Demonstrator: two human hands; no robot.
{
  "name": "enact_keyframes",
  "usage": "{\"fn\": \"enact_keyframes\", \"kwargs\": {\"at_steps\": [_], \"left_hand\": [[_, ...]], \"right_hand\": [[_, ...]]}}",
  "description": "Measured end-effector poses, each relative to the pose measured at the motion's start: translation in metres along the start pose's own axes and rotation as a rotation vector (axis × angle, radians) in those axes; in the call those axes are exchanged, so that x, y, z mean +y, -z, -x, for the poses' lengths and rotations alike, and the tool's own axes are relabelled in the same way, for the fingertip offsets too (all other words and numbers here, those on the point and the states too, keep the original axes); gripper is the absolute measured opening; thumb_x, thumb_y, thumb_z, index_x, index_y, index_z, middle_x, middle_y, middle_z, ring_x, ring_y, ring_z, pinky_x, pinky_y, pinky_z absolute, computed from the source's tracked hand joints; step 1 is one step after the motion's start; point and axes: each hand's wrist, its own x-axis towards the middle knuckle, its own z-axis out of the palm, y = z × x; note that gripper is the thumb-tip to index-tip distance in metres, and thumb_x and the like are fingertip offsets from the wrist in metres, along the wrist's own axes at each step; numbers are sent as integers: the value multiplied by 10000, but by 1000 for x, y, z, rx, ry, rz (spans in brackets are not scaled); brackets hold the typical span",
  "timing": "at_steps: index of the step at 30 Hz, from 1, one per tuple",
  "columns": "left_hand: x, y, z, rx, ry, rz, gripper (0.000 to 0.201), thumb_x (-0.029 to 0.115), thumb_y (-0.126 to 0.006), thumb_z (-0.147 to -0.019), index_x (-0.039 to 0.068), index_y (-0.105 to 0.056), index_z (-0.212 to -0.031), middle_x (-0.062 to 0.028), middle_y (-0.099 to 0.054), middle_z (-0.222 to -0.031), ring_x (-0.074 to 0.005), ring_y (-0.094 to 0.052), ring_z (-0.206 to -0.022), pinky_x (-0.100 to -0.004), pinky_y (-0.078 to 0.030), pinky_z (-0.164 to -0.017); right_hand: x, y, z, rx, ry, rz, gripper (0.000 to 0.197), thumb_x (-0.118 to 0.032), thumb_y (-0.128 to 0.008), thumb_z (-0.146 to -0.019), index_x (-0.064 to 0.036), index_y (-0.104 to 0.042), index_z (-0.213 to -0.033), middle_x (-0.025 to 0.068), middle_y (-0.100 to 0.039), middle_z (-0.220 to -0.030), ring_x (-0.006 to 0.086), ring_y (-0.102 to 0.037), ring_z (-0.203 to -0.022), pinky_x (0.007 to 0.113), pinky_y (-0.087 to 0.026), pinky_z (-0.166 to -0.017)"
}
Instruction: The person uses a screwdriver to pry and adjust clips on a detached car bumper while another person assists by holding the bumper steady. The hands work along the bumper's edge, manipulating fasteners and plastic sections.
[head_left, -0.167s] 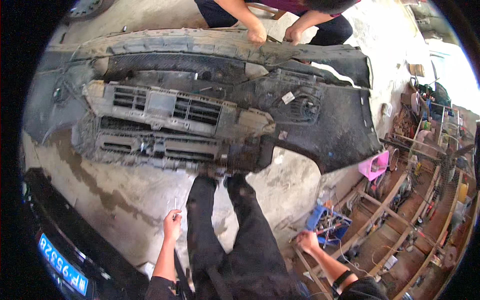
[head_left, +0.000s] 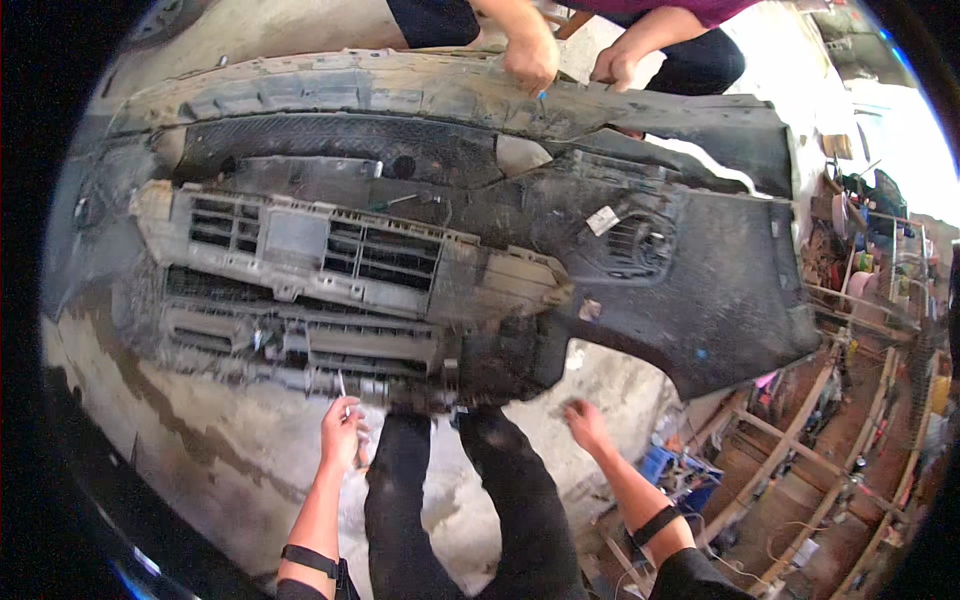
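A large dark plastic car bumper (head_left: 720, 270) lies with its inner side up in front of me. A paler grille panel (head_left: 296, 240) with slatted openings sits along its middle. Close to the bumper's near edge, my left hand (head_left: 342, 435) is closed around a slim pale rod (head_left: 341, 384) that points up toward the bumper; its exact kind is unclear. My right hand (head_left: 587, 425) hangs over the floor by the bumper's cut-out corner. Its fingers look curled but are smeared by motion, and I see nothing certain in them.
Across the bumper a person's hands (head_left: 530, 60) work at its far edge. To my right stand a blue crate (head_left: 690, 480) of tools and a wooden frame (head_left: 775, 430) with clutter among its bars. A dark car body (head_left: 130, 500) borders the lower left.
My right hand has left the tool crate and moved up and left toward the bumper. My left hand, still with the pale rod, is nearer the bumper's edge. The view has shifted slightly.
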Motion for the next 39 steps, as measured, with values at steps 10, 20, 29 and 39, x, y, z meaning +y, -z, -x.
{"fn": "enact_keyframes", "kwargs": {"at_steps": [10, 20, 29, 39], "left_hand": [[126, -186, -230, -276, -768, 154, 126, 71, -599, -919, 0, -586, -1022, -58, -647, -895, -133, -654, -852, -262, -501, -737], [140, -206, -316, -71, -1199, -567, 151, 148, -564, -915, 45, -614, -1012, -156, -686, -889, -292, -682, -796, -377, -514, -676], [179, -185, -296, 183, -1294, -1219, 418, 209, -628, -792, 78, -577, -1186, -120, -616, -1162, -307, -556, -1076, -421, -460, -873], [154, -190, -334, 301, -1234, -1044, 202, 209, -551, -785, 74, -592, -930, -123, -676, -865, -302, -656, -829, -431, -503, -741]], "right_hand": [[-270, -137, -178, -231, 624, -606, 493, -180, -588, -888, 21, -431, -1310, 126, -623, -1019, 146, -568, -843, 297, -483, -743], [-263, -72, -283, -42, 855, -155, 384, -258, -629, -852, 35, -611, -1100, 251, -659, -934, 333, -665, -871, 395, -501, -779], [-298, -96, -309, -111, 1092, -284, 322, -151, -634, -796, 29, -620, -1062, 211, -655, -1044, 332, -643, -960, 390, -493, -863], [-317, -94, -342, -525, 907, -494, 488, -432, -551, -940, -26, -569, -1210, 55, -609, -1013, 144, -605, -883, 310, -472, -790]]}}
